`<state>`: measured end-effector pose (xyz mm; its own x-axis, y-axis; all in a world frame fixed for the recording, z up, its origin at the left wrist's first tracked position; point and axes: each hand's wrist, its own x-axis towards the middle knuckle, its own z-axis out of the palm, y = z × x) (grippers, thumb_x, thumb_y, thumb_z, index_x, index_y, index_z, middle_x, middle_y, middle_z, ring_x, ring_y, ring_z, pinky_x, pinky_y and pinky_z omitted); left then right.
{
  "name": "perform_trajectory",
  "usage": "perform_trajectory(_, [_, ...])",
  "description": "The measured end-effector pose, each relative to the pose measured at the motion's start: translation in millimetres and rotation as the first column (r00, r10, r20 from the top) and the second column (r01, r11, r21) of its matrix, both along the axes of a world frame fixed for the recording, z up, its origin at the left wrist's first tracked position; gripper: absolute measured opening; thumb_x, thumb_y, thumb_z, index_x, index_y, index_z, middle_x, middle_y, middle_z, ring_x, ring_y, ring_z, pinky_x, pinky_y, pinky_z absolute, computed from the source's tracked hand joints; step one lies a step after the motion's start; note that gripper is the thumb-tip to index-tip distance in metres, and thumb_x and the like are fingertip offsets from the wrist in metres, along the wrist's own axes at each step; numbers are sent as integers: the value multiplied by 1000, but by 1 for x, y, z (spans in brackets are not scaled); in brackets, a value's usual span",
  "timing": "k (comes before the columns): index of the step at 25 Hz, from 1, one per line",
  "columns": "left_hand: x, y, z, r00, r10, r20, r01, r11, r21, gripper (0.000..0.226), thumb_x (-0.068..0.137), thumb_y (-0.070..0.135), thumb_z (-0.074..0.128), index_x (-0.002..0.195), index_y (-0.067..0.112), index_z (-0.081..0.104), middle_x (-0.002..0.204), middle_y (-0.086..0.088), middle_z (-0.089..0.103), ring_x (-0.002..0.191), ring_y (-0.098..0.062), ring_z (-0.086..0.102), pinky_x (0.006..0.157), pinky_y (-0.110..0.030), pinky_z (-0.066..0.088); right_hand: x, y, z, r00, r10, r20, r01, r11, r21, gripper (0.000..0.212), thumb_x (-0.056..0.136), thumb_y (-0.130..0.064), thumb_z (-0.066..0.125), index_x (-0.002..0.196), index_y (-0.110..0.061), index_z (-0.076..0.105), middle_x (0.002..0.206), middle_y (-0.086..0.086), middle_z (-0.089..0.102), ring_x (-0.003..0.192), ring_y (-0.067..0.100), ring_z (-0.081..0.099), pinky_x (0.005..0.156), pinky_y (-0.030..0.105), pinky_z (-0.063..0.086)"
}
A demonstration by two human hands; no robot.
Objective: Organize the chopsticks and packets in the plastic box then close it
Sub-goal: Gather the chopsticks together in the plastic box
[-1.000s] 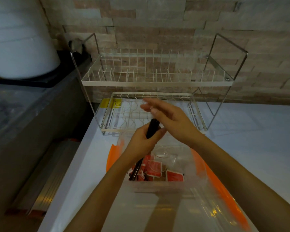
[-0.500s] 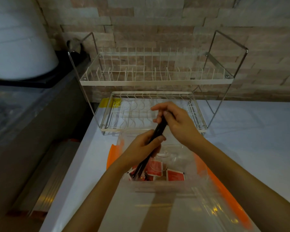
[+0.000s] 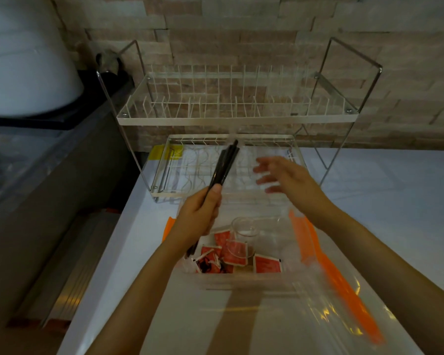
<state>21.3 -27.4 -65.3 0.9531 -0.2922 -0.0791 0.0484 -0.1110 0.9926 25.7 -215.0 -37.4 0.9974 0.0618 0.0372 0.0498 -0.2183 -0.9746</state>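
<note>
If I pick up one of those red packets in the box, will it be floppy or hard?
Probably floppy and light. The red packets look flat and thin, lying loosely heaped and tilted against each other in the plastic box. One has a curled corner, which hints that they bend easily. They look glossy, so maybe a bit slippery, though the picture is too blurry to be sure.

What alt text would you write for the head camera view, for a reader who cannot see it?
A person's left hand grips a bundle of black chopsticks above an open clear plastic box holding red packets. The right hand hovers open beside them, touching nothing. Behind stands a two-tier wire dish rack on the white counter.
</note>
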Motion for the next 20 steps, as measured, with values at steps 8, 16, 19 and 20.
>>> perform_trajectory(8, [0, 6, 4, 999, 40, 20, -39, 998, -51, 38, 97, 29, 30, 61, 17, 37, 38, 10, 31, 33, 0, 23, 33, -13, 19, -10, 18, -49, 903, 313, -293, -407, 411, -816, 39, 91, -23, 51, 129, -14, 51, 133, 7, 53, 122, 22, 47, 101, 34, 40])
perform_trajectory(16, [-3, 8, 0, 999, 37, 13, -36, 997, -64, 38, 97, 29, 30, 62, 16, 36, 37, 10, 32, 32, 0, 23, 33, -13, 20, -12, 23, -49, 895, 326, -306, -396, 258, -881, 25, 89, -20, 53, 111, -20, 65, 113, 6, 68, 103, 24, 61, 78, 32, 46])
perform_trajectory(19, [-4, 8, 0, 999, 39, 3, -38, 996, -74, 38, 97, 29, 31, 61, 16, 36, 37, 9, 32, 32, 0, 23, 33, -13, 19, -14, 14, -39, 871, 372, -321, -396, 145, -907, 24, 90, -26, 50, 109, -22, 66, 112, 3, 68, 103, 21, 62, 73, 29, 42])
perform_trajectory(20, [-4, 8, -1, 999, 39, 2, -39, 996, -75, 38, 97, 29, 31, 61, 16, 36, 37, 9, 32, 32, 0, 23, 33, -14, 19, -16, 11, -35, 862, 386, -329, -397, 110, -911, 24, 91, -27, 49, 108, -23, 66, 113, 3, 68, 103, 21, 62, 75, 30, 44])
